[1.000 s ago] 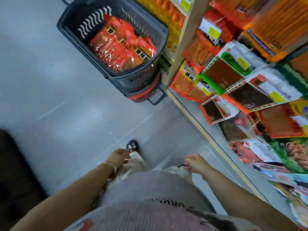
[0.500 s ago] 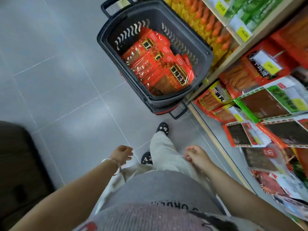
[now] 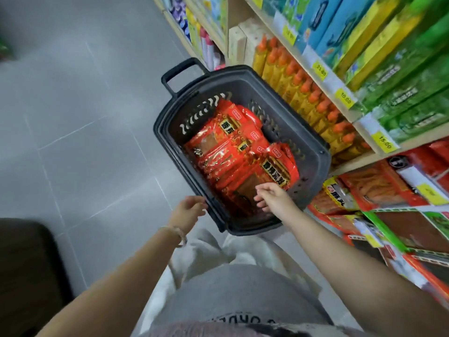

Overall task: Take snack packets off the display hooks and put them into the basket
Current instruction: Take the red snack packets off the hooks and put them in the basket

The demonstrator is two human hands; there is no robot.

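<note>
A dark grey plastic basket (image 3: pixel 313 142) stands on the floor beside the shelving, holding several red snack packets (image 3: pixel 233 152). My left hand (image 3: pixel 188 211) reaches to the basket's near left rim, fingers loosely bent, touching or almost touching it. My right hand (image 3: pixel 272 197) hovers inside the near end of the basket just above the packets, fingers relaxed and holding nothing. More snack packets (image 3: pixel 379 190) hang on the display at the lower right.
Wooden shelves on the right carry orange-capped yellow bottles (image 3: pixel 306 93) and green and blue boxes (image 3: pixel 393 52) with yellow price tags. The grey tiled floor (image 3: pixel 80 132) spreads to the left. A dark object (image 3: pixel 26 271) sits at the lower left. The basket's handle (image 3: pixel 179 71) points away.
I have stepped up to the basket. Both hands rose from my sides: the left went to the basket's rim, the right moved in over the packets.
</note>
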